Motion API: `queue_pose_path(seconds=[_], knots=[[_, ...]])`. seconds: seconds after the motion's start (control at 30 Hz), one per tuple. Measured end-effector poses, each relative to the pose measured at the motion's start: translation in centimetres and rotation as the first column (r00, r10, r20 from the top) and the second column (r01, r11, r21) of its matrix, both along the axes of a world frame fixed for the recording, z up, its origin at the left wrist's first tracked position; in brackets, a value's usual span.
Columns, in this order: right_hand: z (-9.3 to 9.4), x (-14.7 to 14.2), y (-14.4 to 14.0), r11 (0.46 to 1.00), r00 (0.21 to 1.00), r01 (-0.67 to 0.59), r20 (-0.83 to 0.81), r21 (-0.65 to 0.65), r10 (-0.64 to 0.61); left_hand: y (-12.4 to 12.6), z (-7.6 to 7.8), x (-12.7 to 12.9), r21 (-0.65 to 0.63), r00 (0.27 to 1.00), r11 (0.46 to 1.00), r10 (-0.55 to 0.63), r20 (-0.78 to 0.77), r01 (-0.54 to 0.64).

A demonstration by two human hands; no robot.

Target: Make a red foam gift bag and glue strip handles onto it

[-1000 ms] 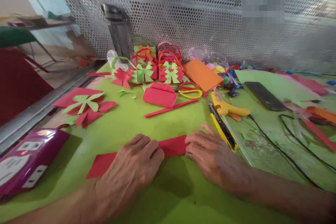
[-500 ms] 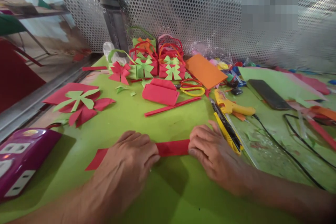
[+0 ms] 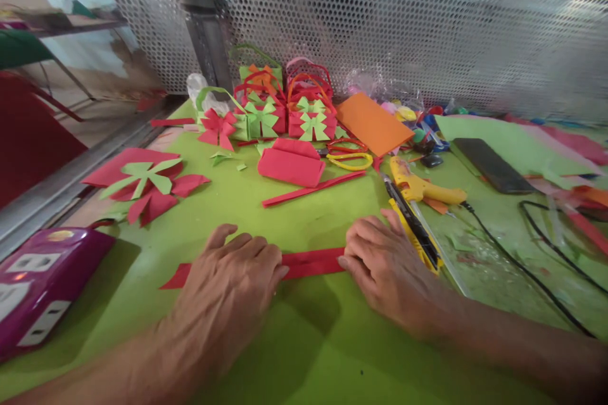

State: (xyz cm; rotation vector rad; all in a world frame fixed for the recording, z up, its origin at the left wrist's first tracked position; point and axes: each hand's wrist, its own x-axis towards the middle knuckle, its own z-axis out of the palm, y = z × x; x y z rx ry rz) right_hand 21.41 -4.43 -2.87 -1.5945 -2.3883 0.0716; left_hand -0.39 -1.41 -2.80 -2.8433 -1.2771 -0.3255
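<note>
A creased red strip point(image 3: 313, 264) lies at the near middle of the green tabletop point(image 3: 332, 361). The left hand point(image 3: 232, 278) has its fingers curled closed over it; the right hand point(image 3: 380, 266) pinches its right end (fingertips partly hidden). Beside that hand lies a utility knife point(image 3: 412, 224), then a yellow glue gun point(image 3: 425, 188); farther, a folded red pouch point(image 3: 291, 166), scissors point(image 3: 350, 161) and small handbags point(image 3: 297, 123).

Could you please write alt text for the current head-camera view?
The left hand and right hand hold a long, flat red strip at a green tabletop. Beyond stand small red and green handled bags; a yellow glue gun lies rightward.
</note>
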Motion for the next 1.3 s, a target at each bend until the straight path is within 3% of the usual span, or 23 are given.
queue_pose_path(seconds=[0.47, 0.7, 1.3], knots=[[-0.1, -0.3, 0.1, 0.998, 0.998, -0.007, 0.056, 0.065, 0.003, 0.2, -0.2, 0.2, 0.115, 0.998, 0.993, -0.035, 0.049, 0.030], [0.0, -0.2, -0.2, 0.998, 0.999, -0.011, 0.051, 0.061, 0.008, -0.2, 1.0, 0.3, 0.026, 0.989, 0.999, -0.026, -0.147, 0.030], [0.2, -0.4, -0.2, 1.000, 0.999, 0.016, 0.046, -0.008, -0.015, 0.0, 0.6, 0.4, 0.068, 0.999, 0.997, -0.036, -0.003, 0.036]])
